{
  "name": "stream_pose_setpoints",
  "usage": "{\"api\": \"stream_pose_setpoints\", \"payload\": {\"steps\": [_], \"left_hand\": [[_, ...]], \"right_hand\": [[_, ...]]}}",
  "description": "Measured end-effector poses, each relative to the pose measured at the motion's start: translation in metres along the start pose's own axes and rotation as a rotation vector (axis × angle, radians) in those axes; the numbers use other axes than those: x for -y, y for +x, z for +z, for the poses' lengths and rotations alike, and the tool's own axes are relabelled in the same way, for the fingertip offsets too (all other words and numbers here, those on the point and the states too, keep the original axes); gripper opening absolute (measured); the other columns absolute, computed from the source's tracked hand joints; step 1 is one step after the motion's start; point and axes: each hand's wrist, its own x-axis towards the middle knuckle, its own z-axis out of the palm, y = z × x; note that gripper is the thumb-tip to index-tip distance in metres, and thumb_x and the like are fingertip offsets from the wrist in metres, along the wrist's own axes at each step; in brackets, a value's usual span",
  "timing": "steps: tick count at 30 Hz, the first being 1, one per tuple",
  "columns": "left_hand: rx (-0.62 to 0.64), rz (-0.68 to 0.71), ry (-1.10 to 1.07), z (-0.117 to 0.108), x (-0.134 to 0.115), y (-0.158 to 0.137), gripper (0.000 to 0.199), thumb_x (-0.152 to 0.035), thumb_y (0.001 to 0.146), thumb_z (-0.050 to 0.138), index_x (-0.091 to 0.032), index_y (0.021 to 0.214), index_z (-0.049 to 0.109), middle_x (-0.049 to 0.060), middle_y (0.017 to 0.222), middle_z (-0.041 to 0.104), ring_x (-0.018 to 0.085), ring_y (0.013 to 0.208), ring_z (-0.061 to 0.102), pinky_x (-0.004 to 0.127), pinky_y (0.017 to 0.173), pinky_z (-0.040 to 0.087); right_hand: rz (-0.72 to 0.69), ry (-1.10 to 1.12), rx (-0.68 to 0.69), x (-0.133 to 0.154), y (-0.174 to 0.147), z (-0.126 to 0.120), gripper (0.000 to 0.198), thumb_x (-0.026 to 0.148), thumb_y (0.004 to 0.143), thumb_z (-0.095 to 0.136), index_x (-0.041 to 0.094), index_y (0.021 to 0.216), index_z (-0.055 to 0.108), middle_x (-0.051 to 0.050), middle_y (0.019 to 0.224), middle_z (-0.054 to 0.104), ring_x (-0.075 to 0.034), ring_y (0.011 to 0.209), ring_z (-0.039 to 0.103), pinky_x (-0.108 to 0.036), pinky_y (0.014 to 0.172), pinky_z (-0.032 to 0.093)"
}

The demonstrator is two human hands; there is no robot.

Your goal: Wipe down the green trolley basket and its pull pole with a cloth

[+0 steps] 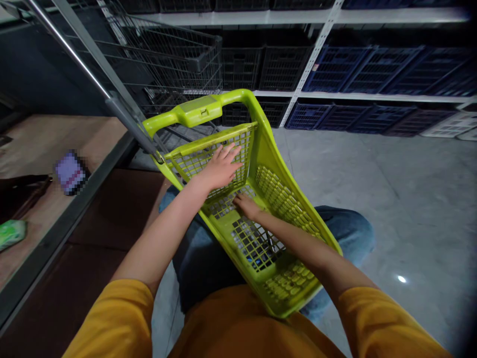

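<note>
A lime-green plastic shopping basket (274, 149) with a looped handle sits tilted between my knees. My left hand (223, 166) lies on the latticed flap (197, 144) below the handle, fingers spread. Deep inside the basket, my right hand (249, 206) is at the lower edge of that flap, close to the grid floor. Its fingers are bent together, and whatever may be in them is too small or hidden to make out.
A bench (93, 209) with a metal rail is on my left; a blurred purple item (70, 171) and a green packet (13, 233) lie beyond it. Ahead stand a wire shopping cart (175, 59) and shelves with dark crates (286, 67) and blue crates (343, 67). Grey floor (372, 169) extends right.
</note>
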Motion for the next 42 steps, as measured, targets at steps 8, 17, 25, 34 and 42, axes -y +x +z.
{"api": "stream_pose_setpoints", "payload": {"steps": [8,17,25,34,42], "left_hand": [[0.069,-0.009,0.007,0.007,0.002,0.002,0.036,-0.028,0.091,0.058,-0.024,0.125,0.066,0.008,0.165,0.026,0.033,0.154,0.015,0.058,0.123,0.016],[0.109,0.000,-0.025,0.011,-0.001,0.006,0.035,-0.028,0.090,0.057,-0.024,0.124,0.067,0.005,0.164,0.029,0.031,0.153,0.016,0.055,0.124,0.014],[0.152,-0.029,-0.063,0.010,0.000,0.002,0.034,-0.027,0.090,0.057,-0.024,0.123,0.067,0.006,0.165,0.028,0.031,0.154,0.016,0.056,0.124,0.013],[0.151,-0.035,-0.038,0.004,-0.003,0.002,0.038,-0.029,0.090,0.056,-0.024,0.126,0.066,0.007,0.163,0.032,0.030,0.152,0.020,0.053,0.124,0.016],[0.166,-0.038,-0.027,0.000,-0.004,0.001,0.035,-0.030,0.091,0.056,-0.025,0.124,0.067,0.006,0.162,0.033,0.031,0.152,0.021,0.055,0.123,0.018]], "right_hand": [[-0.481,0.102,0.243,0.029,-0.026,0.009,0.020,0.017,0.092,0.054,0.018,0.105,0.069,-0.008,0.103,0.062,-0.020,0.096,0.052,-0.029,0.086,0.042],[0.195,-0.188,0.236,-0.029,-0.023,-0.034,0.034,0.008,0.093,0.045,0.015,0.120,0.064,-0.018,0.119,0.058,-0.026,0.107,0.054,-0.035,0.090,0.043],[-0.439,0.110,0.359,0.061,-0.065,0.019,0.015,0.018,0.087,0.060,0.018,0.099,0.068,-0.007,0.102,0.062,-0.019,0.090,0.054,-0.028,0.081,0.043],[0.128,-0.118,0.249,-0.013,-0.041,-0.036,0.029,0.010,0.092,0.047,0.016,0.114,0.064,-0.014,0.110,0.063,-0.023,0.102,0.058,-0.030,0.085,0.044],[-0.035,0.024,0.383,0.006,-0.053,-0.028,0.029,0.004,0.081,0.057,0.014,0.106,0.069,-0.011,0.109,0.068,-0.020,0.096,0.063,-0.027,0.083,0.047]]}}
